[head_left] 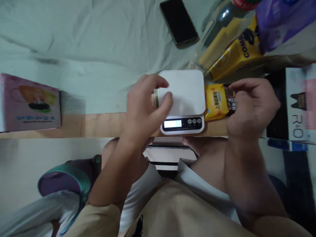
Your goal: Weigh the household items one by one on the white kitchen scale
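Observation:
A white digital kitchen scale point(182, 93) sits at the front edge of the table, its display lit with digits I cannot read for sure. My left hand point(148, 103) hovers at the scale's left side, thumb and fingers apart, fingertips over the platform with nothing between them. Just behind it, a small item point(155, 98) is mostly hidden. To the right of the scale lies a yellow packet point(216, 101) with dark print. Beside that is a brown packet point(231, 98), partly covered by my right hand point(251, 107), whose fingers curl around its right end.
A pink box point(31, 103) stands at the left. A dark phone point(179, 21) lies at the back. Behind the packets are a bottle with a red label point(224, 23), a yellow box point(237, 54) and a purple package point(283, 24). A black-and-white box point(298, 108) is far right.

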### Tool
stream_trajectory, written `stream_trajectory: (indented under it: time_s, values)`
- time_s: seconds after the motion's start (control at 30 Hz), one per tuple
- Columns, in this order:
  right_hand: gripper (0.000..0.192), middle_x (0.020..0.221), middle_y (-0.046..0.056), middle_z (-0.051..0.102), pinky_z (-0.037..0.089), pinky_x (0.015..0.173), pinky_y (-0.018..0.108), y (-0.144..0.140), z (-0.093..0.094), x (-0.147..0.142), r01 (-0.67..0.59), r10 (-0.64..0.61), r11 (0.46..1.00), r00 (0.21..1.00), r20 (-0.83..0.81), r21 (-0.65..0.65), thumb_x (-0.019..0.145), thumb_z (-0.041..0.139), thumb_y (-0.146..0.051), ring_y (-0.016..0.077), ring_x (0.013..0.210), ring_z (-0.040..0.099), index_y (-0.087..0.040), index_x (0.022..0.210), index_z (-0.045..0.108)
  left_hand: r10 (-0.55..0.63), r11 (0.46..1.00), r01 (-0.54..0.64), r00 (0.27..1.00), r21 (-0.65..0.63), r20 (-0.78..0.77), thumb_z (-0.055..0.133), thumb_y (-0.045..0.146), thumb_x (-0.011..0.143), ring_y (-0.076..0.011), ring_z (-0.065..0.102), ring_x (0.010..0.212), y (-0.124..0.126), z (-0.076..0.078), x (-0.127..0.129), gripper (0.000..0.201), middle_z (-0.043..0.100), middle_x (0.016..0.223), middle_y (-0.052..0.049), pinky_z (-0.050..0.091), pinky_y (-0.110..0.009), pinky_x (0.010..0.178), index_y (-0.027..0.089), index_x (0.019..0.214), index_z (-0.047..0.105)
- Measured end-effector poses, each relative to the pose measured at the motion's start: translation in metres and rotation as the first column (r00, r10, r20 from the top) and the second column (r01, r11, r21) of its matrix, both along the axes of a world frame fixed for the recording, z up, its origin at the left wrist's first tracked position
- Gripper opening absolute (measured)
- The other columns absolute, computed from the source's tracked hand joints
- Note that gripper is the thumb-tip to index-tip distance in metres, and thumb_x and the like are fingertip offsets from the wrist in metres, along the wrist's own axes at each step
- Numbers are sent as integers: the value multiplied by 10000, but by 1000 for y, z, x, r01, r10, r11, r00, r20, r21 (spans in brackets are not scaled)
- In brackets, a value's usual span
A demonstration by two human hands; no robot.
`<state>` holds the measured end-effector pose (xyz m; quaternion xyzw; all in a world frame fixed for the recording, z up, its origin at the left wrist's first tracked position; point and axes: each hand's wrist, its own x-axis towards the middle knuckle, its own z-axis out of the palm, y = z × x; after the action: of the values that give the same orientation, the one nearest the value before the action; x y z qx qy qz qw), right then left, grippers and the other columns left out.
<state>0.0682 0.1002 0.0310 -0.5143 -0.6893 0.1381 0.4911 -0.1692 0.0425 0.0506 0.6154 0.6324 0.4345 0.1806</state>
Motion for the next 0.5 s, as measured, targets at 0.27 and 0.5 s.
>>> stream_trajectory:
  time_s: [0.27, 0.5]
  values:
    - [487, 1318, 132, 738, 480, 1148, 681, -1, -20, 38, -23, 130, 970, 889, 440, -241, 817, 707, -391, 406, 1313, 624, -267, 1289, 707, -317, 947, 316, 948, -60, -14, 550, 214, 976, -245, 693, 964, 3, 2, 75, 89, 732, 1008, -81, 574, -415, 853, 210, 987, 638]
    - [362, 1110, 101, 803, 597, 981, 616, 1, -11, 44, 42, 79, 940, 938, 337, -339, 873, 641, -412, 355, 1100, 723, -288, 1198, 738, -442, 848, 515, 819, -127, 366, 542, 448, 1026, -325, 501, 1556, -18, -4, 114, 426, 599, 1521, -215, 493, -558, 1284, 187, 1362, 515]
